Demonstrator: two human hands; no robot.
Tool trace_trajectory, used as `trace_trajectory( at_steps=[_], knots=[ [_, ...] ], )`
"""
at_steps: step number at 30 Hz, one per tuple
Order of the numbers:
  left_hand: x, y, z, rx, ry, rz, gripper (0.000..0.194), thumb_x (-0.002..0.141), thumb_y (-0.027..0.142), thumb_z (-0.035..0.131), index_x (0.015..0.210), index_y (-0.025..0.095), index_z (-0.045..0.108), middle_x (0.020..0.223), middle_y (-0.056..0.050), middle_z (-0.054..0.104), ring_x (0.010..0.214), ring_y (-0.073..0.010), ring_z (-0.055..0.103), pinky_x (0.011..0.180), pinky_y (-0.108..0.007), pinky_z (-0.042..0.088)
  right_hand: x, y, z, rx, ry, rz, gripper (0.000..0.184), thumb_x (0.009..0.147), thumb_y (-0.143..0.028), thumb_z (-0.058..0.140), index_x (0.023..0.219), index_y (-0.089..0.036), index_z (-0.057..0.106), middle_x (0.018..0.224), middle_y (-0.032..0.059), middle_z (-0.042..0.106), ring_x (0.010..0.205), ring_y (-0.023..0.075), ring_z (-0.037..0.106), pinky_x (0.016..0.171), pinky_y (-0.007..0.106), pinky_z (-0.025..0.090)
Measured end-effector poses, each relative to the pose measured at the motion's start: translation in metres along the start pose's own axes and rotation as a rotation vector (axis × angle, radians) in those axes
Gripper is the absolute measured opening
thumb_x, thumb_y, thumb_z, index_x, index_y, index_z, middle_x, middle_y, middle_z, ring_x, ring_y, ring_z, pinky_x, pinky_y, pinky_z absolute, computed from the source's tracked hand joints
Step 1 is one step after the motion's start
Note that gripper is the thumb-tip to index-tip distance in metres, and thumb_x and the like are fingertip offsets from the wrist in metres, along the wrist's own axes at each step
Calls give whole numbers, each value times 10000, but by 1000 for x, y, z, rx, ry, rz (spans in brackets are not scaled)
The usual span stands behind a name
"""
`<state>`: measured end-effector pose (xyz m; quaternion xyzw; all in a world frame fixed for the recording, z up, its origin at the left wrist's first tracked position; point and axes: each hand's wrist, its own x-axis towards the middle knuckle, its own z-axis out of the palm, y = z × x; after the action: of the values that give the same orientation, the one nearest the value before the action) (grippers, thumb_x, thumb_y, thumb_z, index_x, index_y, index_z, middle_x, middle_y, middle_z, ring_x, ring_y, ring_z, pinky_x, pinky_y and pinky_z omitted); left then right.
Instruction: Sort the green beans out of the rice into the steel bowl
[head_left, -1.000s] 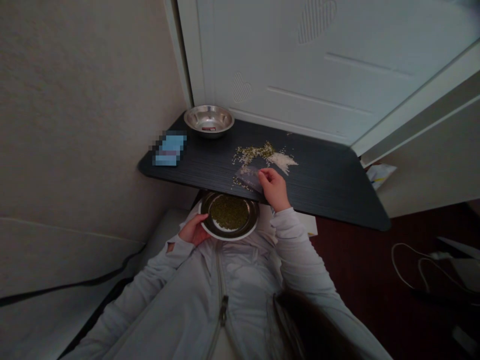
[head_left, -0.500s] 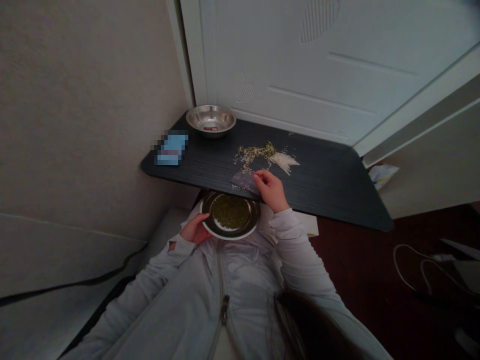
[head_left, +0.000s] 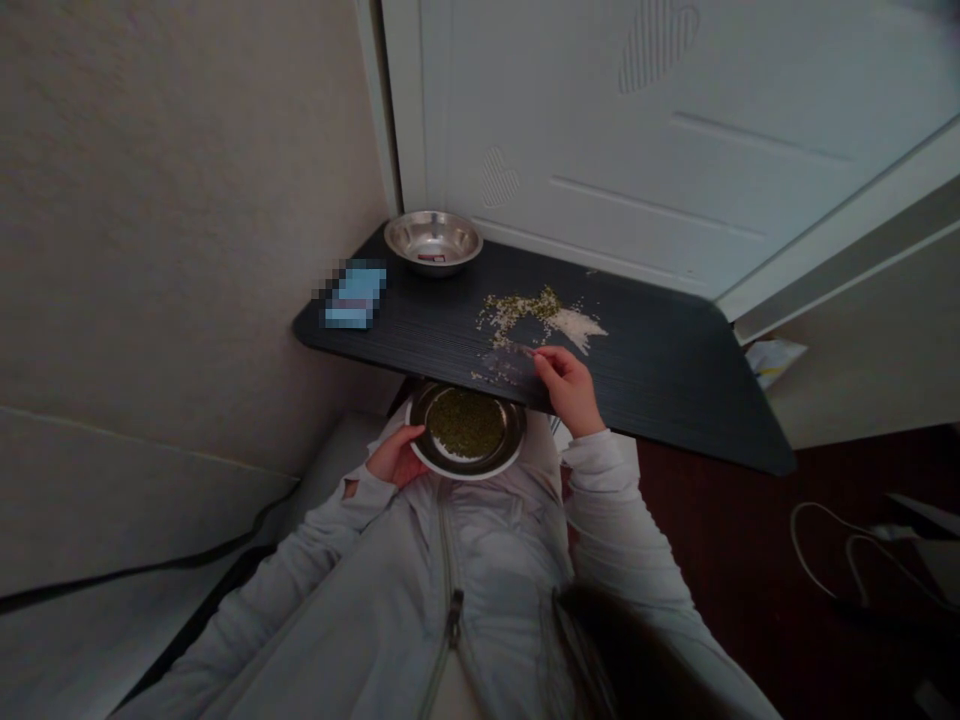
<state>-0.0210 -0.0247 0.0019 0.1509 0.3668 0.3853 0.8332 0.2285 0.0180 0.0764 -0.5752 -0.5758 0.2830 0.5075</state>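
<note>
My left hand (head_left: 396, 462) grips the rim of a steel plate (head_left: 433, 461) full of green beans (head_left: 466, 423), held just under the near edge of a black table (head_left: 660, 390). My right hand (head_left: 571, 388) rests on the table edge, fingers pinched on a thin flat card (head_left: 511, 358) that lies among scattered grains. Farther back lie a mixed patch of green beans (head_left: 519, 305) and a small white heap of rice (head_left: 579, 323).
An empty steel bowl (head_left: 433, 241) stands at the table's far left corner, with a blue blurred packet (head_left: 352, 294) beside it. A white door rises behind the table, a beige wall on the left. White cables (head_left: 825, 545) lie on the dark floor at right.
My right hand and the card have slid a little along the near table edge, and the card now lies flatter. The left hand still holds the plate in place.
</note>
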Motion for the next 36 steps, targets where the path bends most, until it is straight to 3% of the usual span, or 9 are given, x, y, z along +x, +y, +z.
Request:
trace_trajectory(
  at_steps=[5,13,19,36],
  knots=[
    [-1,1,3,-11,30,-26,401,744,214,513,1134,174,596,893,-65,749,1071,-262,587,985,-430,389,-1,-3,-5,-87,-42,-42,241,762,-403,517,836,-192,608,690,5,589,624,140,510,608,263,400],
    [-1,1,0,32,-3,-14,481,755,238,508,1231,178,523,942,-71,742,1076,-269,583,971,-437,402,11,-19,9,-197,-170,-181,226,797,-362,493,848,-194,635,782,21,642,692,153,540,668,273,416],
    [-2,3,3,14,29,-37,452,759,215,494,1206,169,546,871,-67,753,1071,-269,587,978,-440,395,15,-20,15,-257,-213,-192,214,794,-336,496,852,-197,648,738,19,635,685,160,545,666,275,412],
    [-5,5,12,-27,84,-58,364,779,181,456,1106,144,612,763,-53,757,983,-247,637,962,-422,414,17,-16,14,-313,-168,-214,218,809,-328,486,850,-185,646,745,22,643,665,154,544,646,263,411]
  ],
)
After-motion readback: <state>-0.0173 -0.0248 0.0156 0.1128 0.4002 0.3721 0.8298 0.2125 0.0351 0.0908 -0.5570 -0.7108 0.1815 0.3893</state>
